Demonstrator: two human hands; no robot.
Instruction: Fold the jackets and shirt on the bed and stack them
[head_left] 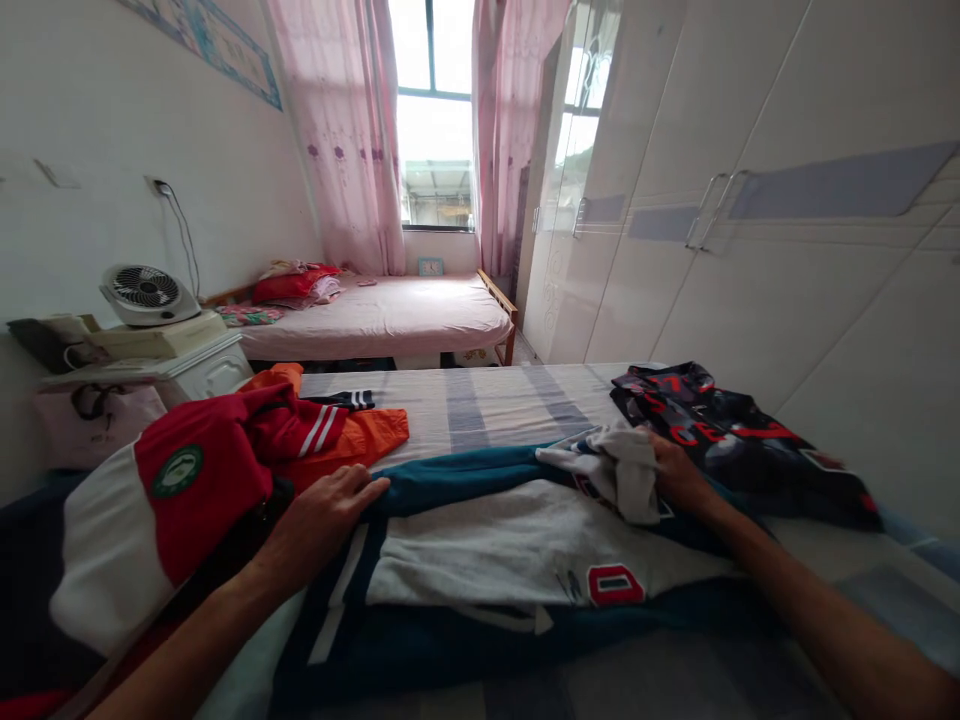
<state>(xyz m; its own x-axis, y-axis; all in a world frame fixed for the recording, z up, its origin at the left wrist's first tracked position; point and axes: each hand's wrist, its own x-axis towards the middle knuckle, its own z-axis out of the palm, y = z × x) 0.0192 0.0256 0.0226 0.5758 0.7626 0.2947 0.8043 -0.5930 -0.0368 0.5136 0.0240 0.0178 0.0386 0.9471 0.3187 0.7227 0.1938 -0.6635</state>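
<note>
Folding teal-and-grey jersey, spread mid-bed near front edge. Left hand flat, fingers extended, pinning left side beside red jacket. Right hand closed, bunching white fabric by dark printed garment. Best: keep left anchored, draw fold across evenly, smooth creases.

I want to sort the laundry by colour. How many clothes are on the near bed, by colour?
Teal and grey top, under both hands: 1
Red and white jacket: 1
Orange garment: 1
Dark printed garment: 1
Total: 4
</note>
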